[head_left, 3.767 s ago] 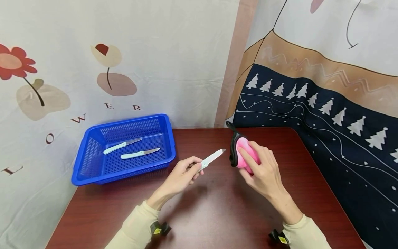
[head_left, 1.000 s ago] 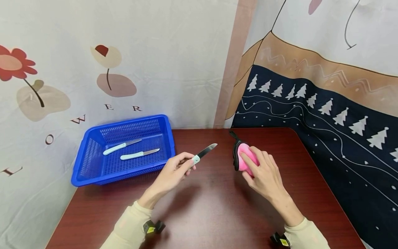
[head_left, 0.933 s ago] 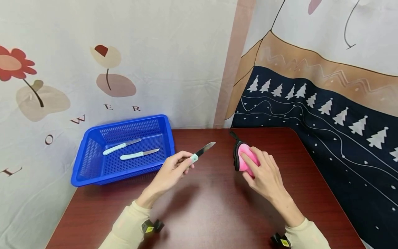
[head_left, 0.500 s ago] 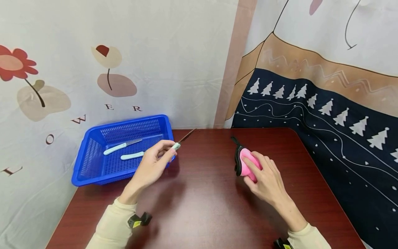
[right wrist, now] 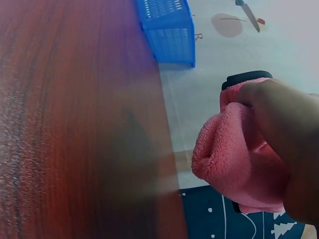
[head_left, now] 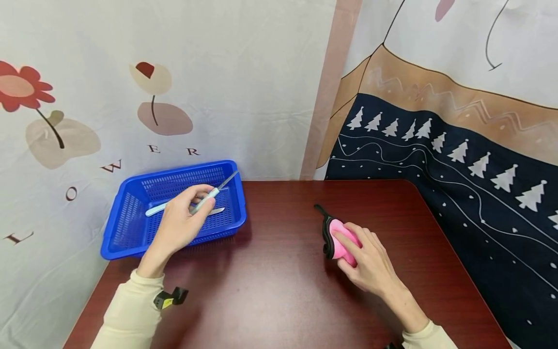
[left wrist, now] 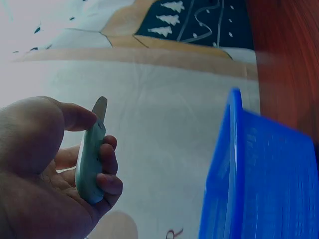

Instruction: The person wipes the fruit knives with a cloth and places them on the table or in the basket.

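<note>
Over the blue basket (head_left: 174,245), my left hand (head_left: 180,218) holds a small knife (head_left: 206,199) by its pale mint handle, blade pointing up and away to the right. The left wrist view shows thumb and fingers curled round that handle (left wrist: 90,162). Two similar knives lie in the basket; one shows its pale handle (head_left: 155,209), the other mainly its blade tip (head_left: 216,211), the rest hidden behind my hand. On the right, above the table, my right hand (head_left: 368,259) grips a bunched pink fluffy cloth (head_left: 344,242) with black edging and a hanging loop.
The basket stands at the back left of the dark red wooden table (head_left: 279,291). A printed curtain (head_left: 261,97) hangs right behind the table's back edge, and a dark tree-patterned one (head_left: 436,155) runs along the right side.
My left hand has carried the knife leftward, away from the cloth, to above the basket. My right hand, still gripping the cloth, has come slightly lower and nearer.
</note>
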### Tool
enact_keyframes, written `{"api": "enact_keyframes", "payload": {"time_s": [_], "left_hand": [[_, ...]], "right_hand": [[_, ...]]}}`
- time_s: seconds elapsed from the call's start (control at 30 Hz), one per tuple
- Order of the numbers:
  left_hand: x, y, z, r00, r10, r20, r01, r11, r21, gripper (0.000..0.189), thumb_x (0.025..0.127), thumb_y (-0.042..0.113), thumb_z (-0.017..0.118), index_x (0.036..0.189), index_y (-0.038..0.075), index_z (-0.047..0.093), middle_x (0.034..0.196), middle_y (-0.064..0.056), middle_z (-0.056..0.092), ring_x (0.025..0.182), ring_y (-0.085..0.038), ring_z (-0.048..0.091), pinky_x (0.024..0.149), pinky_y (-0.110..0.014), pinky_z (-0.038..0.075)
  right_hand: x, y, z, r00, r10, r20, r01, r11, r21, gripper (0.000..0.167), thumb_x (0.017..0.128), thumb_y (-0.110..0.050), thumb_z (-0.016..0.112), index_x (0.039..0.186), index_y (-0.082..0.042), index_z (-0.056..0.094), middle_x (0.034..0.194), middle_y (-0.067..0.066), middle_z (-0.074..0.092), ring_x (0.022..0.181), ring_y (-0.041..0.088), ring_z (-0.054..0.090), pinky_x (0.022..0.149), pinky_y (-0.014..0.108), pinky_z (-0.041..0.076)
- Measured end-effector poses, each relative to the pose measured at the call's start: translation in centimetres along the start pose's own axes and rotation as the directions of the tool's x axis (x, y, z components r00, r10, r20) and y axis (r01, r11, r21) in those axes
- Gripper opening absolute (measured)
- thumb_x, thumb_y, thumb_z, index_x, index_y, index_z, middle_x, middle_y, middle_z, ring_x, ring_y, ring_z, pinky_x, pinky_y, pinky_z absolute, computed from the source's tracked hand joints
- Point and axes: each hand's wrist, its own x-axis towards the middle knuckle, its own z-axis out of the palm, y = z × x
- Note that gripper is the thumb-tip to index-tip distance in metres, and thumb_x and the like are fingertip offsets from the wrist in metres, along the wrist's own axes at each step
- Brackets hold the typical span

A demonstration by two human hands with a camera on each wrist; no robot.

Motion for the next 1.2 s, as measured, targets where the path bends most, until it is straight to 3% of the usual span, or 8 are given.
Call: {"api": "enact_keyframes", "payload": {"time_s": [0.17,0.27,0.47,0.73,0.9,1.03,1.2], "left_hand": [[0.2,-1.6,-1.2,0.999,0.043,-0.010,-0.042,0.996,0.085,0.029,0.109,0.015,0.071,0.137,0.006,0.075,0.114,-0.014,0.077,0.100,-0.021,0.066,0.081,-0.021,0.046],[0.5,-2.7,-1.8,0.999,0.030,0.015,-0.032,0.991,0.130,0.030,0.109,0.014,0.071,0.136,0.003,0.074,0.114,-0.018,0.076,0.099,-0.029,0.067,0.082,-0.031,0.049],[1.2,-4.9,-2.7,0.995,-0.037,0.095,0.017,0.978,0.207,0.029,0.111,0.016,0.068,0.135,0.000,0.072,0.115,-0.022,0.074,0.099,-0.035,0.066,0.083,-0.045,0.047],[2.1,-7.2,-3.0,0.962,-0.129,0.241,0.064,0.963,0.262,0.031,0.113,0.017,0.064,0.135,-0.005,0.070,0.120,-0.028,0.073,0.101,-0.040,0.067,0.081,-0.049,0.051],[2.5,-8.3,-2.7,0.941,-0.159,0.297,0.078,0.960,0.268,0.032,0.111,0.014,0.065,0.134,-0.007,0.069,0.126,-0.033,0.073,0.114,-0.049,0.068,0.094,-0.067,0.054],[2.5,-8.8,-2.6,0.928,-0.188,0.323,0.100,0.957,0.271,0.038,0.112,0.016,0.065,0.140,-0.009,0.065,0.136,-0.036,0.070,0.128,-0.056,0.064,0.106,-0.073,0.052],[2.2,-8.8,-2.6,0.925,-0.197,0.324,0.104,0.953,0.284,0.055,0.114,0.025,0.065,0.154,-0.011,0.054,0.151,-0.040,0.060,0.143,-0.061,0.054,0.118,-0.077,0.042]], "right_hand": [[-0.3,-0.8,0.1,0.999,-0.010,0.045,0.009,1.000,0.030,0.062,0.082,-0.020,0.082,0.144,-0.018,0.076,0.145,0.018,0.068,0.114,0.032,0.065,0.101,0.046,0.050],[-0.4,-1.4,0.4,0.997,-0.027,0.067,0.024,0.999,0.042,0.064,0.081,-0.019,0.085,0.145,-0.020,0.076,0.145,0.015,0.068,0.113,0.030,0.065,0.099,0.046,0.052],[-0.3,-2.9,1.2,0.991,-0.074,0.114,0.066,0.995,0.077,0.068,0.080,-0.017,0.088,0.147,-0.022,0.074,0.146,0.011,0.069,0.118,0.027,0.066,0.098,0.047,0.056],[0.1,-4.8,2.0,0.959,-0.186,0.214,0.170,0.981,0.092,0.071,0.081,-0.022,0.091,0.150,-0.021,0.072,0.146,0.009,0.070,0.122,0.024,0.067,0.100,0.044,0.058],[0.5,-5.8,2.7,0.934,-0.254,0.251,0.228,0.965,0.128,0.069,0.083,-0.022,0.088,0.149,-0.023,0.072,0.147,0.006,0.069,0.122,0.020,0.066,0.101,0.040,0.056],[0.7,-6.6,3.0,0.917,-0.281,0.282,0.244,0.957,0.157,0.062,0.084,-0.025,0.088,0.145,-0.027,0.073,0.150,0.003,0.068,0.123,0.018,0.065,0.103,0.038,0.054],[1.0,-7.1,3.3,0.904,-0.300,0.303,0.257,0.950,0.175,0.058,0.085,-0.027,0.087,0.142,-0.028,0.074,0.152,0.003,0.068,0.125,0.018,0.064,0.104,0.039,0.055]]}}
